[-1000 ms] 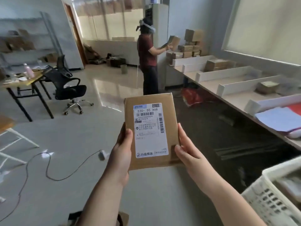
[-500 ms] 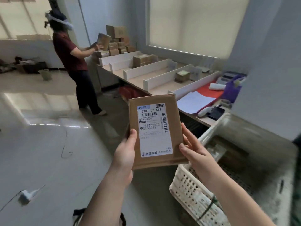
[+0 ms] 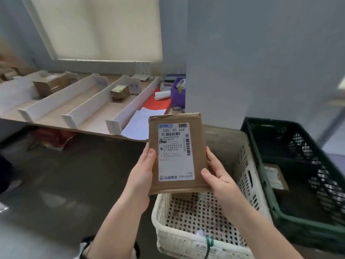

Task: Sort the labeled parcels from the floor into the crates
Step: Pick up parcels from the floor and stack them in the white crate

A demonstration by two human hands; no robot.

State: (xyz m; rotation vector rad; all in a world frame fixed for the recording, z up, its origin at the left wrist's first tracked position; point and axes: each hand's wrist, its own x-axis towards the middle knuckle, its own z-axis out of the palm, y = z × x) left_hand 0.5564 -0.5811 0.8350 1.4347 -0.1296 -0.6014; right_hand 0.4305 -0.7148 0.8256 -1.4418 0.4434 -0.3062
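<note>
Parcel (image 3: 176, 152) now seemingly above white crate (image 3: 186, 238)

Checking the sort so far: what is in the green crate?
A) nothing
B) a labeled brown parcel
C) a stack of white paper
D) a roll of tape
B: a brown parcel with a white label lies on the bottom of the green crate.
</note>
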